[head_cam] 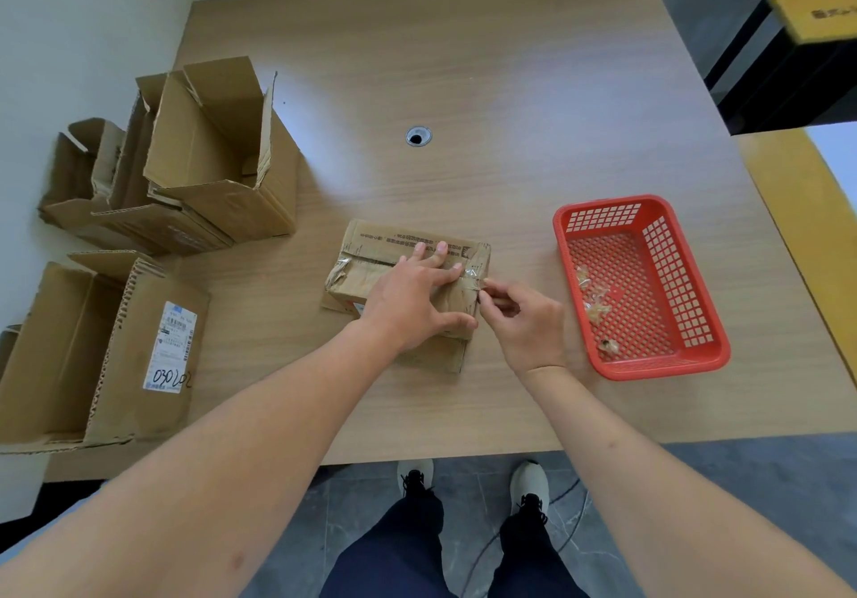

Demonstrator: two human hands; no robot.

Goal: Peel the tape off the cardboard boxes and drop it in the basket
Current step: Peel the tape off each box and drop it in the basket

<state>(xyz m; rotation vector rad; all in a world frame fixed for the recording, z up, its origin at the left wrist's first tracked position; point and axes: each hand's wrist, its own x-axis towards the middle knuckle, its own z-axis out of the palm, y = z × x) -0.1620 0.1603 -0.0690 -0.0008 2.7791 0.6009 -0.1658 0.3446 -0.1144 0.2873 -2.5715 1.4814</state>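
The left hand (412,300) lies flat, fingers spread, pressing down on the small cardboard box (371,249) on the counter (510,87). Just beside it, the right hand (524,319) pinches the clear tape (473,278) at the box's right edge. The red basket (695,365), holding tape scraps (596,305), sits right of the right hand.

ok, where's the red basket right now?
Head view: the red basket sits on the table's right side, just right of the right hand and the small box.
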